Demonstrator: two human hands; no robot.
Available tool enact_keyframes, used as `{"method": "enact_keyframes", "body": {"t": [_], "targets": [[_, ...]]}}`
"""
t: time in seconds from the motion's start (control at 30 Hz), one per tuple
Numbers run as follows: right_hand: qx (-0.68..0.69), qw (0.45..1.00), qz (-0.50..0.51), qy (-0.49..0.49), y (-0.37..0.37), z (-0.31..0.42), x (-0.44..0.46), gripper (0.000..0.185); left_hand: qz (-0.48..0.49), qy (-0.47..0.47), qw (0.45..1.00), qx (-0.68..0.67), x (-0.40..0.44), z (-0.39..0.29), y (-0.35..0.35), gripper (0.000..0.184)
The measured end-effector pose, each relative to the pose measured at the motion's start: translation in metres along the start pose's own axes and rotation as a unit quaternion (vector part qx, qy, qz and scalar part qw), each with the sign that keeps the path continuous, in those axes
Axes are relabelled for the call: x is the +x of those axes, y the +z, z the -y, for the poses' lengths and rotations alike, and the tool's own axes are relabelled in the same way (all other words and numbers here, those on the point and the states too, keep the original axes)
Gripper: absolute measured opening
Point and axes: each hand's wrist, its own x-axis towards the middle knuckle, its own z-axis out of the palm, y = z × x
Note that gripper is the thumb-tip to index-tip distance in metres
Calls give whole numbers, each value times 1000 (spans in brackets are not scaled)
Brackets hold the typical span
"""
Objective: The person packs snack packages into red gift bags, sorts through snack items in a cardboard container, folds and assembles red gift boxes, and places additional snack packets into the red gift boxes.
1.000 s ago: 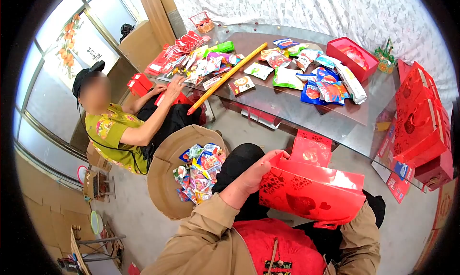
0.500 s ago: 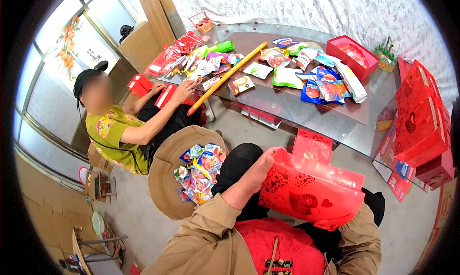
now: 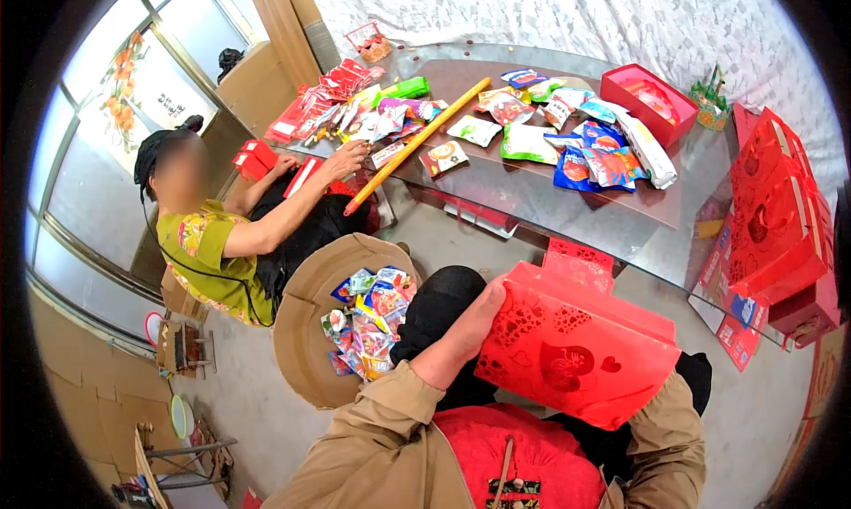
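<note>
Over my lap is a red paper gift bag point(image 3: 576, 354) with heart prints, its printed side tilted up toward me. My left hand point(image 3: 479, 318) grips its left end, with the fingers partly hidden behind it. My right sleeve point(image 3: 669, 434) reaches the bag's right end, where the bag hides my right hand. To the left of my knee stands a round cardboard tub point(image 3: 306, 332) with many small snack packets point(image 3: 372, 318) in it.
A glass table point(image 3: 523, 194) ahead bears snack packs point(image 3: 594, 150), a yellow stick point(image 3: 417, 146) and an open red box point(image 3: 651, 106). More red gift bags point(image 3: 771, 217) stand at right. On the left sits a co-worker point(image 3: 222, 234), hands near red boxes and packets.
The red bag's top edge has turned toward me and flattened, so its opening no longer shows. The co-worker's hand has shifted slightly right over the packets.
</note>
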Motion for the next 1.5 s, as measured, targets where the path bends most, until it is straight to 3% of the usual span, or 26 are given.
{"method": "enact_keyframes", "body": {"t": [0.33, 0.67, 1.07, 1.17, 1.37, 1.47, 1.5], "targets": [[-8, 999, -34, -18, -9, 1, -20, 40, 12, -39, 999, 22, 0, 22, -1, 64], [-38, 999, -15, -30, -6, -1, -2, 40, 14, 13, 997, 80, 3, 29, -2, 59], [-82, 994, 34, -59, -9, -3, 33, 40, -41, -21, 995, 93, 1, 34, 4, 71], [-92, 993, 38, -65, -11, -4, 38, 40, -53, -75, 991, 102, 2, 46, -11, 71], [-115, 989, 36, -83, -20, 1, 47, 40, -35, -16, 993, 107, 0, 59, -10, 67], [-123, 987, 21, -101, -35, 10, 47, 39, -166, -44, 984, 55, 5, 64, -19, 65], [-124, 986, 13, -111, -43, 13, 45, 39, -170, -45, 984, 28, 7, 63, -22, 66]]}}
